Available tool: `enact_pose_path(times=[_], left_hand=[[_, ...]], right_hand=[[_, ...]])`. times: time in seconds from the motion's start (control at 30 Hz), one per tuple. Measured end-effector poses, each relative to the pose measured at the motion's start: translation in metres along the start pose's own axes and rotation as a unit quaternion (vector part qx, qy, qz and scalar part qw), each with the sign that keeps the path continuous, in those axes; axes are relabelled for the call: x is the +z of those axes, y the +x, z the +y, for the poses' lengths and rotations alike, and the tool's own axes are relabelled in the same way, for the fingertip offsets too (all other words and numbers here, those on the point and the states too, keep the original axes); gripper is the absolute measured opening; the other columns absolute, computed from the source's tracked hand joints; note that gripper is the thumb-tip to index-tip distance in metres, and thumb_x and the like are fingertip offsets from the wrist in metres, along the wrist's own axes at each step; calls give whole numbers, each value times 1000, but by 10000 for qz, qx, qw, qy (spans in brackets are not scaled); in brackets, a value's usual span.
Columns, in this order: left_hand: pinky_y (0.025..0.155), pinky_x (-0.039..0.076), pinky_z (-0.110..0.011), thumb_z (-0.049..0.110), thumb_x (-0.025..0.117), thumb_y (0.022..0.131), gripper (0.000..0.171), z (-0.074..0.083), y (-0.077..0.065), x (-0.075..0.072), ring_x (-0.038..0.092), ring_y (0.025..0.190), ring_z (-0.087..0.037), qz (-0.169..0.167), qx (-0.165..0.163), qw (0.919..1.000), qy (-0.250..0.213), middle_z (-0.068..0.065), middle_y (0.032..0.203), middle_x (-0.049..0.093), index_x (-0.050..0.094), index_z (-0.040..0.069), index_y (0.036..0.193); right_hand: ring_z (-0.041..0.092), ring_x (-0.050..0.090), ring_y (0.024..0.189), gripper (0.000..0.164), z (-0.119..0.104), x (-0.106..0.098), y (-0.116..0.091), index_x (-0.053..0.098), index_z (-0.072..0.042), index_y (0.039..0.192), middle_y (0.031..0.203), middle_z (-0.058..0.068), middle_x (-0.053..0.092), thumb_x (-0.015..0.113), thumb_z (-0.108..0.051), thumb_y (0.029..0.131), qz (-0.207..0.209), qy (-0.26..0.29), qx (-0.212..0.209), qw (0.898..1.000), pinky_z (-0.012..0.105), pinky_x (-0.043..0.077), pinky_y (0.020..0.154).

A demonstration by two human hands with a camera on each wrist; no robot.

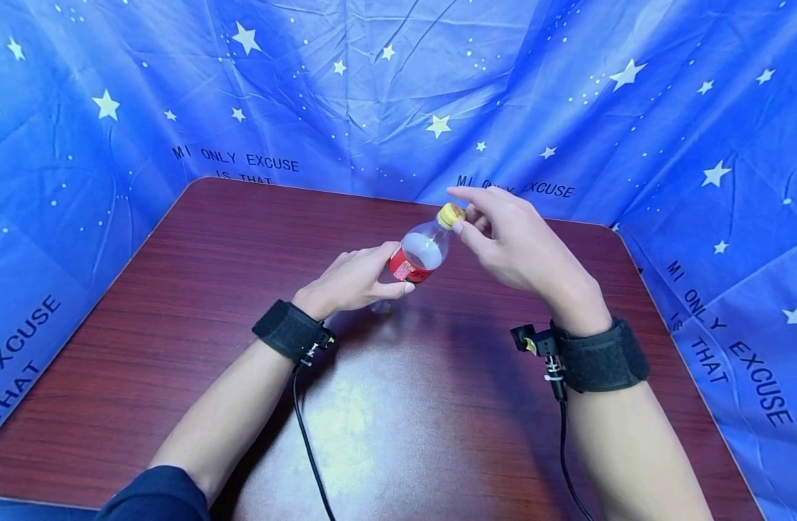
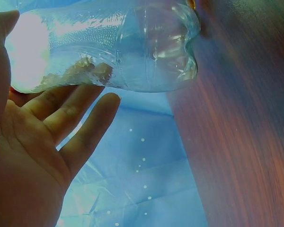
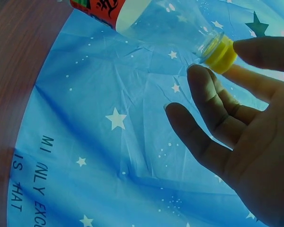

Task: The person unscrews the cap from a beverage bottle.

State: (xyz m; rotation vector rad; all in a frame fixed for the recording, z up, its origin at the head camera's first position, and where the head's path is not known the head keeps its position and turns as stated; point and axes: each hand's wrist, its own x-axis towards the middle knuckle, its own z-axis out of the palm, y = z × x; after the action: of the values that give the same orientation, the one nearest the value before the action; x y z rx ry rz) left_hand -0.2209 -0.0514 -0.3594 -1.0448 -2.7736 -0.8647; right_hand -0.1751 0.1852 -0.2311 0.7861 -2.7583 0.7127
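Note:
A clear plastic bottle (image 1: pixel 424 250) with a red label and a yellow cap (image 1: pixel 453 215) is held tilted above the table, its cap towards the upper right. My left hand (image 1: pixel 356 278) grips it around the label, thumb on the near side. In the left wrist view the ridged base of the bottle (image 2: pixel 146 52) shows, with the little finger off it. My right hand (image 1: pixel 512 235) is at the cap. Its thumb tip is at the edge of the cap (image 3: pixel 221 54), while the index finger stretches past it and the other fingers are loosely bent.
The bottle is over a dark red wooden table (image 1: pixel 177 289). Blue cloth (image 1: pixel 385 94) with white stars and printed words hangs around the table's back and sides. Each wrist wears a black strap (image 1: pixel 600 354) with a small camera, and a cable (image 1: pixel 306 427) trails from it.

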Motion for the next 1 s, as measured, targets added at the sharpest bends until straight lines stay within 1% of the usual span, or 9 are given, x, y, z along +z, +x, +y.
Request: enact_pose_path(times=[0.13,0.27,0.33,0.4,0.5,0.67,0.83,0.93,1.0], left_hand=[[69,47,-32,62,59,82,62,1,0,-1,57,89,-6,38,-26,10000,57,11,102,56,46,21,127],[68,47,-32,67,57,80,65,1,0,0,58,89,-8,-27,-78,9999,76,11,101,56,46,21,126],[68,47,-32,68,56,80,67,1,0,0,59,89,-10,-62,-99,9999,54,11,100,56,46,21,126],[67,47,-31,68,57,80,66,1,0,0,59,88,-10,-60,-105,9999,19,10,99,56,45,21,126],[66,46,-29,69,56,79,67,2,0,0,57,85,-7,-25,-85,10000,33,11,98,55,45,21,124],[65,46,-29,72,55,77,69,2,-1,-1,55,83,-5,15,-95,9999,53,11,96,55,46,21,124],[65,46,-30,69,57,78,68,1,-1,-2,57,84,-7,9,-68,9999,131,11,97,55,46,21,125],[65,46,-30,66,59,79,66,1,0,-3,59,85,-9,36,-38,9998,203,11,97,55,46,21,126],[65,46,-30,65,60,79,65,0,1,-4,60,85,-11,71,-29,9997,214,11,97,55,46,21,125]], right_hand=[[13,56,89,50,-2,-3,1,44,-20,141,101,-2,59,52,-39,95,-81,-9,251,9997,36,44,76],[12,57,84,59,-3,-2,2,47,-18,139,96,-4,60,50,-54,92,-166,-165,393,9990,36,43,75],[12,55,79,55,-3,0,3,56,-19,129,90,-5,60,47,-58,92,-174,-264,404,9987,35,42,71],[13,53,74,48,-2,1,3,62,-22,117,83,-6,59,46,-59,92,-155,-307,397,9986,34,41,67],[14,51,70,39,-2,1,2,64,-25,103,78,-6,58,45,-58,93,-119,-311,380,9987,34,39,63],[13,52,69,34,-3,2,2,66,-23,105,78,-7,60,48,-50,95,-134,-261,388,9988,33,40,61],[14,52,70,28,-3,2,3,64,-22,106,80,-6,60,49,-43,96,-203,-240,398,9987,33,41,62],[14,52,72,29,-3,2,3,63,-20,110,83,-5,59,48,-41,97,-220,-216,410,9987,33,41,63],[15,51,74,32,-2,2,4,62,-18,116,85,-4,58,47,-39,97,-216,-224,380,9988,34,40,65]])
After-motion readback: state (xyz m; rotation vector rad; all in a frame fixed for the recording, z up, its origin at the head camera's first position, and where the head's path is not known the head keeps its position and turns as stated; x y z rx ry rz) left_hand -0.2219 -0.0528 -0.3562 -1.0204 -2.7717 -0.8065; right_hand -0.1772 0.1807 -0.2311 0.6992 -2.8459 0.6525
